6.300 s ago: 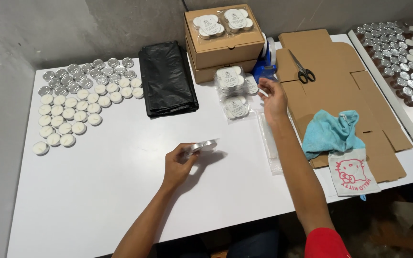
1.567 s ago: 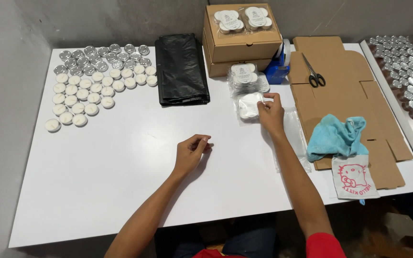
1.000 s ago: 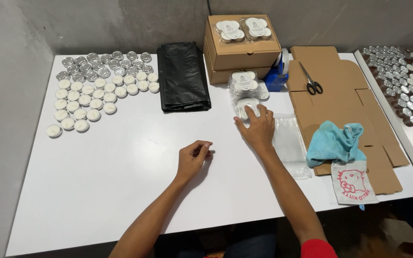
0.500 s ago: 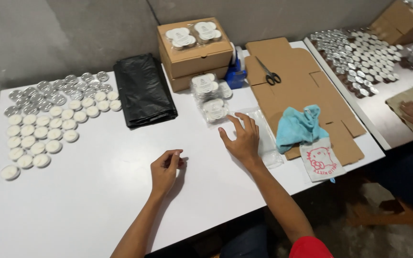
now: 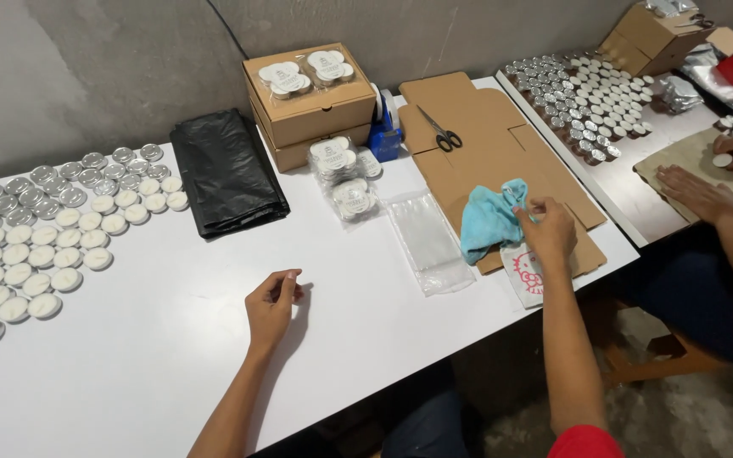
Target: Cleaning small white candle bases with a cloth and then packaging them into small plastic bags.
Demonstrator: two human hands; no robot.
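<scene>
Reaching over the desk's (image 5: 171, 356) right edge, the right hand (image 5: 547, 231) has its fingertips pinched at the rim of the blue cloth (image 5: 489, 219), which lies crumpled on the flattened cardboard (image 5: 477, 136), just left of that grip and partly over a small printed pouch (image 5: 526, 273). The left hand (image 5: 271, 304) rests loosely curled and empty on bare desk, well apart (so the right is plainly nearer). An empty clear bag (image 5: 428, 240) lies between the two hands, its long axis running front to back.

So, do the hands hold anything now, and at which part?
The right hand pinches the right edge of the blue cloth. The left hand rests curled on the white table, apparently holding nothing.
</scene>
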